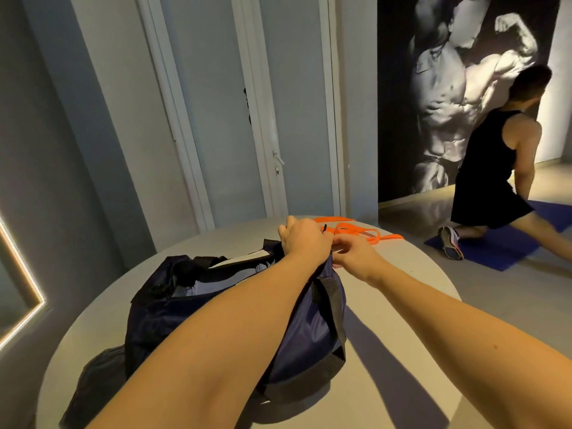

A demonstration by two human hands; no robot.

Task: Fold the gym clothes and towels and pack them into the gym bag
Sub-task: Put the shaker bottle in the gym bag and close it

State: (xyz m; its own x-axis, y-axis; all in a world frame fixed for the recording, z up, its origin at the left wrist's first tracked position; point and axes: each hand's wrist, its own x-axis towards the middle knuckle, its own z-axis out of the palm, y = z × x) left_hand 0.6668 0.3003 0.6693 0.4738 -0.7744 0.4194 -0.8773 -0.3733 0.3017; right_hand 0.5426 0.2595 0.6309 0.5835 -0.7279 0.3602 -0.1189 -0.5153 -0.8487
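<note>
Nearest the camera, both bare forearms reach out over a round pale table [402,292]. At about 7 o'clock on the tabletop, a dark rumpled garment [96,388] lies at the near edge, tucked partly under the bag.

The navy gym bag [303,345] sits pretty much dead center on the table, running from 8 o'clock up toward 1 o'clock. Its top gapes open on the left half, with something pale blue-grey showing inside, though I can't make out what it is. A black webbing handle [335,308] loops down the bag's right side.

The left hand [305,239] is at the bag's far end, fingers curled tight over the top of the fabric and bunching it up. The right hand [356,257] is just beside it at 3 o'clock of the left, fingers bent in toward the same spot. Honestly, I can't tell whether they've got hold of anything, because the tips are hidden behind the left hand.

Just past the hands, at 1 o'clock near the table's far edge, lies a loose orange strap [356,229].

Further back there's a white door [297,119] at 12 o'clock, plus a glowing light strip [28,314] at 9 o'clock. At 2 o'clock a person in black [492,168] is stretching on a blue mat [495,252] in front of a black-and-white bodybuilder mural [448,88].
</note>
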